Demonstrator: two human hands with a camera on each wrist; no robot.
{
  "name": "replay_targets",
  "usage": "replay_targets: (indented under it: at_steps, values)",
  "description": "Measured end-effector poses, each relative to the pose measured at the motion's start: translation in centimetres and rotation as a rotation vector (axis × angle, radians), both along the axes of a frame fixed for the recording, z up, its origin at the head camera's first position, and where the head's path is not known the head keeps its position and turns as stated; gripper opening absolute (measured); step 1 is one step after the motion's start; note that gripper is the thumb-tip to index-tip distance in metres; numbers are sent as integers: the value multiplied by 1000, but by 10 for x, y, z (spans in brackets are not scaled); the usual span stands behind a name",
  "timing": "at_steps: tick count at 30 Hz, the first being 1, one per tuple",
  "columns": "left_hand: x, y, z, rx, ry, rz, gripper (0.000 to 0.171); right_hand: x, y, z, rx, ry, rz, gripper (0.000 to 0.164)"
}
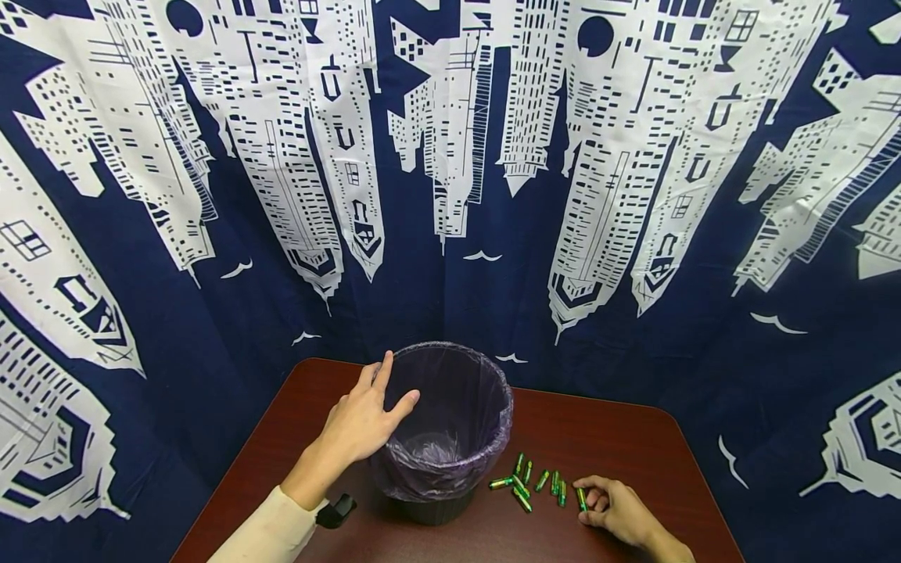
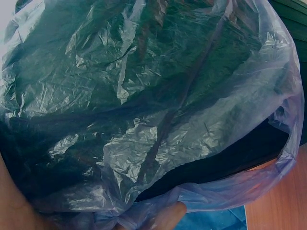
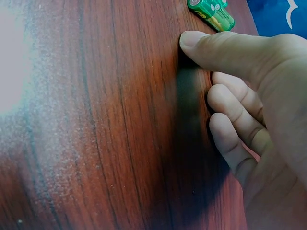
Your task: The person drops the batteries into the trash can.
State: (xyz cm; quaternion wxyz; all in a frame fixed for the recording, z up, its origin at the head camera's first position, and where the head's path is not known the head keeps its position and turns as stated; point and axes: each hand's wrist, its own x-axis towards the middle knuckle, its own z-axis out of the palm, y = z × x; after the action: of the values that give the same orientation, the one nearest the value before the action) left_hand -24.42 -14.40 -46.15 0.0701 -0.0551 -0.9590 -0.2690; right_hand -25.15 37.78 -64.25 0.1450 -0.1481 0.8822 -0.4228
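A trash bin (image 1: 431, 512) lined with a thin purplish plastic bag (image 1: 486, 450) stands on the brown table. My left hand (image 1: 362, 418) rests at the bin's left rim, fingers spread and thumb reaching over the opening. In the left wrist view, the crinkled bag liner (image 2: 139, 139) fills most of the picture, with one fingertip at its lower edge. Out to the right, my right hand (image 1: 615, 512) pinches a green battery (image 1: 581, 499) between thumb and forefinger, low over the table. From the right wrist, a green battery (image 3: 213, 13) shows just beyond the thumb tip, its other fingers curled.
Several green batteries (image 1: 521, 486) lie loosely grouped between the bin and my right hand. A navy curtain (image 1: 436, 297) printed with white buildings hangs behind the table (image 1: 598, 422). Around my left wrist sits a black strap mount (image 1: 338, 511).
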Motion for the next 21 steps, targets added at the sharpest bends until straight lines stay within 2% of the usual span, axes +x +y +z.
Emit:
replay_targets:
  at_steps: [21]
  values:
    - [0,1,-1,5,-11,7,101,4,-2,1,47,29,-86,58]
